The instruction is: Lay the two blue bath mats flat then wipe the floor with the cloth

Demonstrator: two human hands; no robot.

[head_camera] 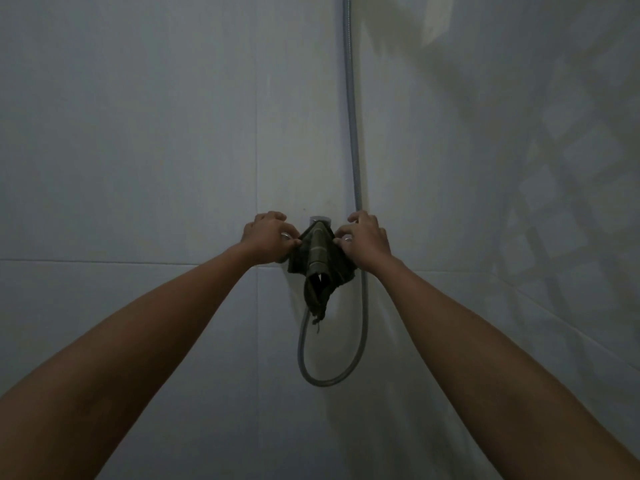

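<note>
A dark olive cloth (320,263) hangs draped over the shower tap (320,221) on the tiled wall, with a frayed end dangling below. My left hand (268,239) pinches the cloth's left edge with curled fingers. My right hand (363,240) grips its right edge. Both arms reach straight out to the wall. No blue bath mat and no floor are in view.
A grey metal shower hose (353,133) runs down the wall corner and loops below the tap (329,375). White wall tiles (138,168) fill the view, with a lattice shadow on the right wall (571,168).
</note>
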